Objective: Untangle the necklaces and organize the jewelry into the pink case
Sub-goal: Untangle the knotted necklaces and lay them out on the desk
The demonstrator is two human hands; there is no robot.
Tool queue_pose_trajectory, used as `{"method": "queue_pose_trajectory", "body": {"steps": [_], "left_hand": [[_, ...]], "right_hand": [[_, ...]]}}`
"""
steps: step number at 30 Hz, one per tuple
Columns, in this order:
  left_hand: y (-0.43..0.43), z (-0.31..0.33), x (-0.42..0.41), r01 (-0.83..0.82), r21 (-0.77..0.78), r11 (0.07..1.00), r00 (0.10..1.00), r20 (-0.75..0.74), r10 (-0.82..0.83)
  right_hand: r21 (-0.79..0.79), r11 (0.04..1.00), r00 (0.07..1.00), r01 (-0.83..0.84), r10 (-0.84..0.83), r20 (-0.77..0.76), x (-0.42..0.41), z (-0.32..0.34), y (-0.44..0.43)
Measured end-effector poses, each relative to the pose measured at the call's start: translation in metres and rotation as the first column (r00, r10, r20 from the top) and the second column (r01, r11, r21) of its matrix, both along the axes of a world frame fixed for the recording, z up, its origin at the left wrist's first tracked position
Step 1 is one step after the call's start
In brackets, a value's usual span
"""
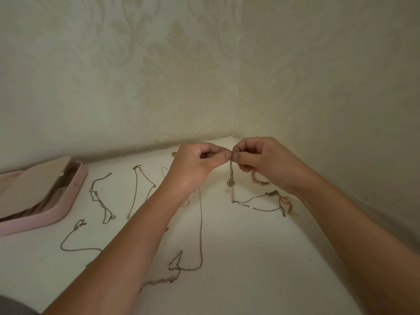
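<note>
Pulling the two pinch points apart too sharply could cinch the snarl tighter or snap a link; the strands look very fine.

Left hand (pixel 200 162), well right of the pink case (pixel 77 189), pinches the top of the tangled necklace (pixel 231 176) between thumb and forefinger, other fingers curled in. Right hand (pixel 256 160), farther again from the case, pinches the same spot, its fingertips nearly meeting the left's.

Second risk: the trailing tail seems to run into the beaded cluster (pixel 284 201) lying farthest from the case. Lifting higher could drag that along and knot it in.

Looks:
- Case: open, pale flap raised, rounded pink wall, interior mostly hidden.
- Between case and hands: a silver chain (pixel 102 196), a gold chain (pixel 138 189) and a long thin chain (pixel 201 223) lie apart on the white tabletop (pixel 250 258), each untangled.
- Held necklace: doubled strand hanging straight, small interlocked-ring pendant midway, lower end resting on the surface.
</note>
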State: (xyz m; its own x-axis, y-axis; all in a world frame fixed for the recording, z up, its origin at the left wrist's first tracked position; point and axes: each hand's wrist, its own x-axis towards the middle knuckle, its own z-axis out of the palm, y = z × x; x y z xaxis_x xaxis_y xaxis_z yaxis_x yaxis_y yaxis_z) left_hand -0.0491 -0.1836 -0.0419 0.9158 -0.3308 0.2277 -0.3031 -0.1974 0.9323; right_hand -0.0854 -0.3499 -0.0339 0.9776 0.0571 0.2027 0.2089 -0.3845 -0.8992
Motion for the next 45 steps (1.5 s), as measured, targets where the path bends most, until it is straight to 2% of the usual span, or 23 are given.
{"method": "queue_pose_trajectory", "body": {"steps": [6,10,13,19,23,25,28,31,34,37,40,45], "left_hand": [[0.007,0.004,0.001,0.078,-0.042,0.996,0.988,-0.13,-0.082],[0.006,0.007,0.0,0.13,-0.092,0.987,0.974,-0.177,-0.145],[0.006,0.006,0.001,0.159,-0.061,0.985,0.971,-0.17,-0.167],[0.002,0.005,-0.002,0.171,-0.007,0.985,0.979,-0.113,-0.17],[-0.003,0.002,-0.002,0.105,-0.064,0.992,0.989,-0.095,-0.111],[-0.007,-0.001,-0.002,0.071,-0.105,0.992,0.991,-0.106,-0.082],[-0.014,-0.007,-0.004,0.015,-0.142,0.99,0.993,-0.117,-0.031],[-0.018,-0.01,-0.005,-0.014,-0.131,0.991,0.994,-0.111,0.0],[-0.02,-0.011,-0.007,-0.005,-0.155,0.988,0.993,-0.114,-0.013],[-0.023,-0.014,-0.007,-0.022,-0.189,0.982,0.996,-0.091,0.005],[-0.023,-0.016,-0.005,-0.058,-0.144,0.988,0.998,-0.045,0.052],[-0.018,-0.015,0.001,-0.051,-0.075,0.996,0.999,-0.02,0.049]], "right_hand": [[0.02,0.999,0.999,-0.035,0.035,-0.034,0.001,0.0,0.002],[0.065,0.992,0.991,-0.112,0.116,-0.064,-0.002,0.002,0.003],[0.083,0.987,0.986,-0.139,0.146,-0.083,-0.003,0.003,0.005],[0.346,0.924,0.967,-0.163,0.218,-0.128,0.003,-0.002,0.008],[0.494,0.858,0.963,-0.14,0.235,-0.134,0.005,-0.005,0.013],[0.446,0.886,0.976,-0.129,0.193,-0.1,0.004,-0.004,0.015],[0.195,0.981,0.999,-0.025,0.03,-0.023,-0.001,0.0,0.015],[0.04,0.998,0.997,0.054,-0.056,0.055,-0.002,0.001,0.013],[0.058,0.993,0.993,0.102,-0.106,0.059,0.0,0.0,0.012],[0.169,0.979,0.992,0.114,-0.122,0.042,0.001,-0.002,0.018],[0.229,0.961,0.985,0.157,-0.17,0.041,0.001,-0.005,0.021],[-0.021,0.975,0.96,0.222,-0.215,0.18,0.005,-0.009,0.017]]}}
